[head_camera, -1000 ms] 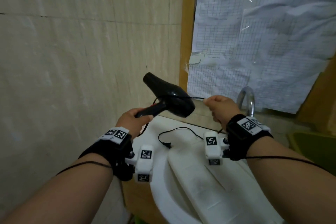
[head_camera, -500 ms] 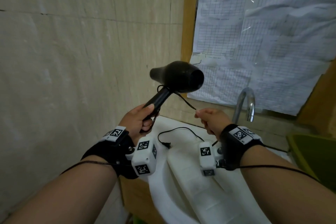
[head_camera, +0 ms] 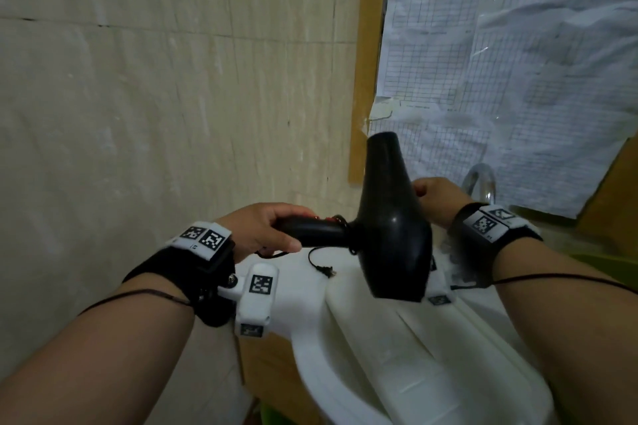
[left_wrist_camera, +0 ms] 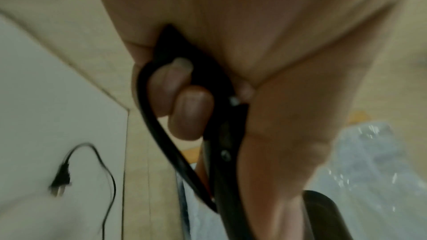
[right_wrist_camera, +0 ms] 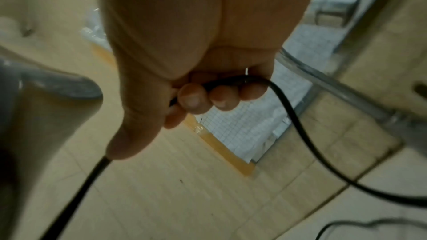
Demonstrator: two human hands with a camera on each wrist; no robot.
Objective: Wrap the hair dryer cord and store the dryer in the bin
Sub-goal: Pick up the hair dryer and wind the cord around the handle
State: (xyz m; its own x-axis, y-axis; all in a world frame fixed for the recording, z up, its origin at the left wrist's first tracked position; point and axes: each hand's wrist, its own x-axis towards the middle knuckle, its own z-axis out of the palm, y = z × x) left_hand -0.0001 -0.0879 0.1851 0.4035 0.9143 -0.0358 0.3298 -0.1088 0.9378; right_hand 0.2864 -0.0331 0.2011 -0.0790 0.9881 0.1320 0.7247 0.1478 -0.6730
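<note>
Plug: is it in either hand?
No, the plug lies loose on the white basin, apart from both hands.

A white sink (head_camera: 303, 348) – the cord's plug (head_camera: 326, 271) lies on its rim.

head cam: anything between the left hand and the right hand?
Yes: the black plastic hair dryer. Left hand grips its handle; right hand sits behind its barrel, pinching the black cord. Head view shows it.
</note>
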